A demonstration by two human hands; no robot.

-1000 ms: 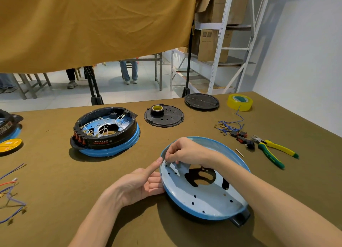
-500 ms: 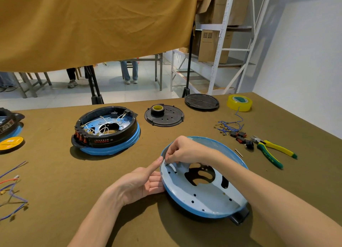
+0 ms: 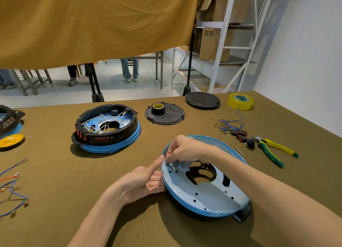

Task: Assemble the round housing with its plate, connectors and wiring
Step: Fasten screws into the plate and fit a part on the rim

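Observation:
The round housing [image 3: 187,208] lies in front of me, blue-rimmed, with a pale blue perforated plate [image 3: 209,196] seated inside and a black tab at its near right. My left hand [image 3: 140,182] steadies its left rim, thumb up against the edge and fingers beside and under it. My right hand [image 3: 185,150] reaches over the plate and pinches a small dark part [image 3: 166,162] at the plate's left edge, next to my left thumb tip. Loose blue wires with terminals [image 3: 229,125] and red-black connectors [image 3: 240,135] lie to the right.
A wired housing [image 3: 107,128] stands at the left. Behind are a black perforated disc [image 3: 166,117] bearing a tape roll, a black lid [image 3: 202,100] and yellow tape [image 3: 240,101]. Green-yellow pliers [image 3: 272,150] lie at the right, loose wires [image 3: 11,187] at the left edge.
Almost nothing has moved. Both hands stay at the plate's left edge, with my right fingertips working slightly lower against it.

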